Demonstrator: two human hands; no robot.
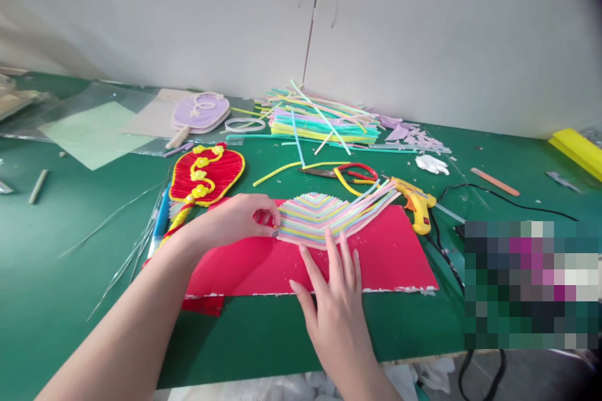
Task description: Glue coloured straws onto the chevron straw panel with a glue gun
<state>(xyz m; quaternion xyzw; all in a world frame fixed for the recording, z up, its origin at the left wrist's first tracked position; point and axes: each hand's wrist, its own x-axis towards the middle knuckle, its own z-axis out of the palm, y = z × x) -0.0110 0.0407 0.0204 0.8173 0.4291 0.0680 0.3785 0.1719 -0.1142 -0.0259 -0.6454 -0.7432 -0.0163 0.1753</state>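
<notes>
A leaf-like panel of pastel pipe cleaners (310,219), laid in V-shaped rows of pink, yellow, blue and white, lies on a red board (390,257). Their loose ends fan out to the upper right. At the panel's left edge my left hand (239,219) is closed in a pinch on the pipe cleaner ends; the exact grip is partly hidden. My right hand (338,301) lies with fingers spread, its fingertips pressing the panel's lower edge and the board. Touching the loose ends on the right is a yellow glue gun (416,203).
Red-handled pliers (338,172) lie behind the board. A red fan with yellow flowers (207,172) is at left, near a purple fan (200,113). Bundled pipe cleaners (324,122) are at the back. A black cord (508,200) trails right, beside a pixelated area.
</notes>
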